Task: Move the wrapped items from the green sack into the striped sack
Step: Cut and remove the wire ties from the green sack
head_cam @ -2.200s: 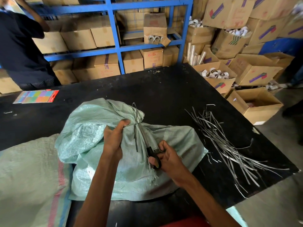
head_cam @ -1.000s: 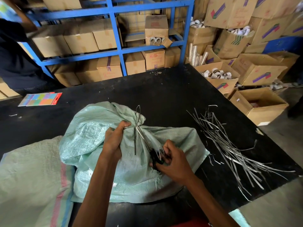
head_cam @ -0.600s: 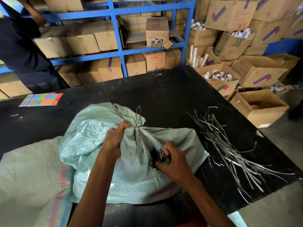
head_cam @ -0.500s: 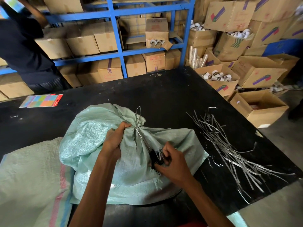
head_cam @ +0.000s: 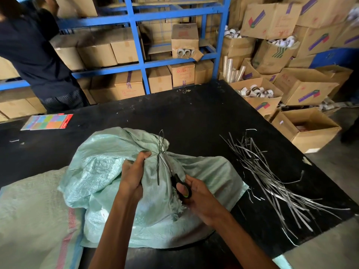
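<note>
right hand (head_cam: 200,199) rolled back, exposing scissors (head_cam: 179,184) handle; blades drawn closer together at tie (head_cam: 159,153).

Cannot see into the green sack (head_cam: 108,171), bunched and tied at the neck; nothing of its contents on show. Cropped by the left and bottom edges, the striped sack (head_cam: 35,220), mouth out of sight. Half covered, the scissors (head_cam: 175,179): handle loops under the right hand (head_cam: 198,199), blade tips lost in the folds by the tie (head_cam: 158,167). Cannot tell blades parted or closed. Tucked behind the bunched cloth, most fingers of the left hand (head_cam: 134,175). Cut off at the top-left corner, a person (head_cam: 35,55) in dark clothes. Print on the colour card (head_cam: 46,122) too small to read.
</note>
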`<state>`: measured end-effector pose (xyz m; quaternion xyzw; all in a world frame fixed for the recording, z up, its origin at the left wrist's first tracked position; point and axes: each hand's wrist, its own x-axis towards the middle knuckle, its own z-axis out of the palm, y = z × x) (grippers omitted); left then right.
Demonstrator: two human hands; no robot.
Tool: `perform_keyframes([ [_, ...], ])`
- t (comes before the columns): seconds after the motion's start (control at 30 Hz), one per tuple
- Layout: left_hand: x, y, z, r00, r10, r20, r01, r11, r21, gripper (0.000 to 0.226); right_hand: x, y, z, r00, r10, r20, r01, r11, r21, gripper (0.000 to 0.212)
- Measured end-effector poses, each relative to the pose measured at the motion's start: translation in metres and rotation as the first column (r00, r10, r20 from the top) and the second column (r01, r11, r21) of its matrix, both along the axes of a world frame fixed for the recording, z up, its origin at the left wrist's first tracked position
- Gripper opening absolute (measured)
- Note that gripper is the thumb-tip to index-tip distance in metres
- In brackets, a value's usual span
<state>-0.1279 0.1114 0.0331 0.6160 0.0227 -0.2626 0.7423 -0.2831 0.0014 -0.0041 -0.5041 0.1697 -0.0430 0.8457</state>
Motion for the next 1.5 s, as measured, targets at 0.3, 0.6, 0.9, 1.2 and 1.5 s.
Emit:
perform_keyframes([
  [0.3, -0.002, 0.004, -0.008, 0.995, 0.02, 0.102, -0.023, 0.999, 0.023, 0.02, 0.008, -0.002, 0.013, 1.0, 0.002, -0.008, -0.001, 0.999, 0.045, 0.057],
  [0.6, -0.002, 0.01, -0.013, 0.986, -0.048, 0.158, 0.039, 0.998, 0.057, 0.039, 0.014, -0.007, 0.009, 1.0, -0.025, 0.015, 0.024, 0.997, 0.067, 0.078],
  [0.9, -0.002, 0.014, -0.011, 0.979, -0.093, 0.181, 0.076, 0.992, 0.098, 0.042, 0.016, -0.013, 0.01, 0.999, 0.016, -0.031, -0.016, 1.0, -0.007, 0.053],
  [1.2, -0.002, 0.011, -0.01, 0.974, -0.071, 0.213, 0.056, 0.996, 0.076, 0.041, 0.012, -0.022, 0.013, 0.999, 0.045, 0.01, -0.038, 0.918, -0.396, 0.038],
  [1.5, -0.001, 0.014, -0.015, 0.97, -0.077, 0.229, 0.068, 0.997, 0.049, 0.052, 0.013, -0.02, 0.009, 0.999, 0.035, 0.006, -0.03, 0.933, -0.359, 0.063],
])
